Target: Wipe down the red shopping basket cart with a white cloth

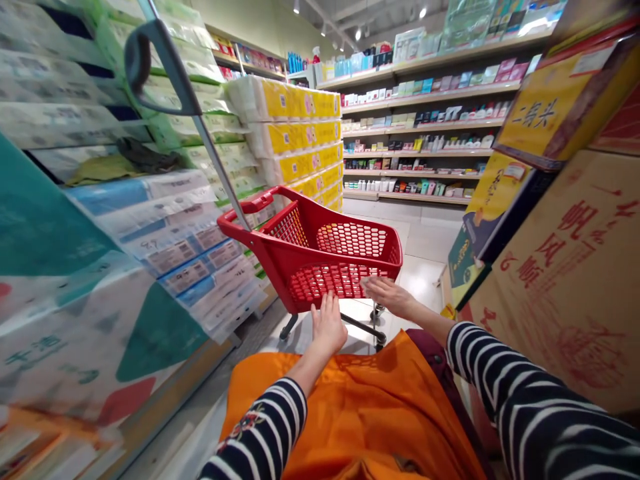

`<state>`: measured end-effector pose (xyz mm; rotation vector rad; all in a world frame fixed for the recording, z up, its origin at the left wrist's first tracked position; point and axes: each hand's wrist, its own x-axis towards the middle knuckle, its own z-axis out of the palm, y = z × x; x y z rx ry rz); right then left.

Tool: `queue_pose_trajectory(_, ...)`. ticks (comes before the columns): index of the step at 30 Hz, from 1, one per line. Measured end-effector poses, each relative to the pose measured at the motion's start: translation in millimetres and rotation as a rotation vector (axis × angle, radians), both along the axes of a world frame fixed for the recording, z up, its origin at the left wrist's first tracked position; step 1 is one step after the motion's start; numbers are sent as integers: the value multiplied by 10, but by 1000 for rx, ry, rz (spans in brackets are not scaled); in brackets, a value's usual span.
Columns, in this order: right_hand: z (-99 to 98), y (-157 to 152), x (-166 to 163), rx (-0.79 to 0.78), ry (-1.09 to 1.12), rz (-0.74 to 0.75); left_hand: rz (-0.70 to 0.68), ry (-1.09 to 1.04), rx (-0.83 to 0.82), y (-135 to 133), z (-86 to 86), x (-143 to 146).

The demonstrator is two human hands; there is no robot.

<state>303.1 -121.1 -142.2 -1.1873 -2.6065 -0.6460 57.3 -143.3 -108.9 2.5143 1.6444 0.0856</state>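
Note:
A red plastic shopping cart (345, 247) stands in front of me, its latticed side facing me. My left hand (330, 325) is at the cart's lower edge, with fingers stretched out and nothing seen in them. Farther right, my right hand (393, 297) lies against the side near the corner. Its fingers press on a small pale cloth (369, 283), mostly hidden beneath them. A grey pole with a looped grey handle (163, 70) rises by the cart's push bar (250, 207). The basket's visible inside holds nothing I can make out.
Packs of tissue paper (185, 233) are stacked at the left, with yellow-and-white packs (300, 133) behind the cart. Cardboard boxes (575, 267) and yellow cartons (540, 113) rise close on the right. Shelves of cosmetics (420, 127) line the back.

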Motion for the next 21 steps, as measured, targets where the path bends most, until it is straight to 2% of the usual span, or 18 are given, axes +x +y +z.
queue_pose_trajectory(3, 172, 40, 85, 72, 35, -2, -2, 1, 9, 1, -11, 22)
queue_pose_trajectory(5, 157, 35, 141, 85, 41, 4, -7, -2, 8, -11, -22, 36)
queue_pose_trajectory(10, -250, -63, 135, 15, 13, -33, -15, 12, 5, -31, -60, 13)
queue_pose_trajectory(12, -310, -27, 42, 9, 19, -26, -5, 19, 9, -11, -69, -15)
queue_pose_trajectory(14, -219, 84, -91, 48, 52, 7, 6, 22, 25, 24, -68, -40)
queue_pose_trajectory(18, 155, 389, -333, 138, 130, 41, 28, 25, 64, 90, -42, -57)
queue_pose_trajectory(21, 223, 473, -378, 124, 120, 43, 28, 20, 71, 103, -25, -64)
